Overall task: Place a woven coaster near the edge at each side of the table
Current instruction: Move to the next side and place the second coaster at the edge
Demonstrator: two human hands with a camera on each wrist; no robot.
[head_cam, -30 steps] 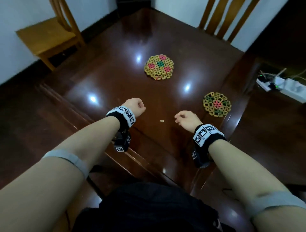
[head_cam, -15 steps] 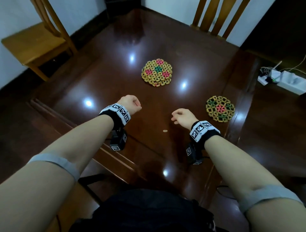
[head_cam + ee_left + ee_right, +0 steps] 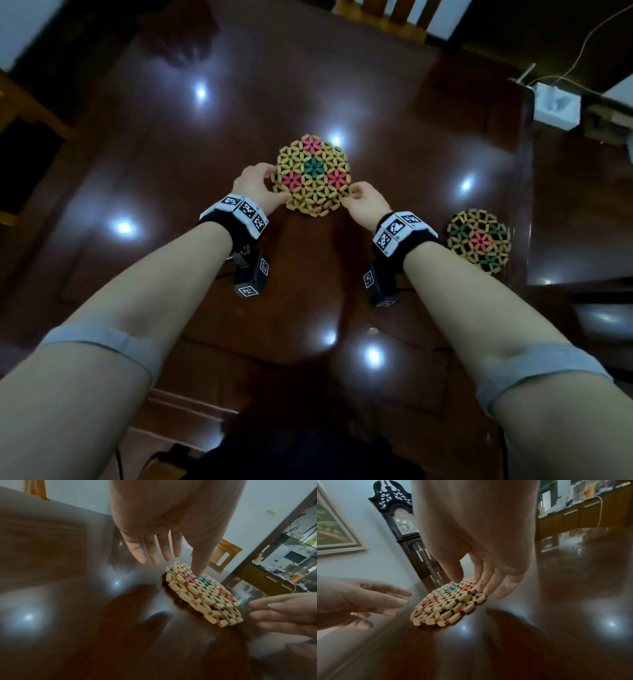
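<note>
Now | coaster (image 3: 312, 176), tabletop (image 3: 394, 102) centre: light, beaded, probably flexes | my left hand (image 3: 255, 186), right hand (image 3: 364, 202): fingers loose, touching opposite rims; pinch there.

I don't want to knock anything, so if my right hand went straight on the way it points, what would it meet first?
The green-centred coaster: fingertips of the right hand touch its edge, so it would likely slide over the table.

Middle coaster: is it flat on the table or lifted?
Flat: both wrist views show the middle coaster resting on the table, not lifted.
</note>
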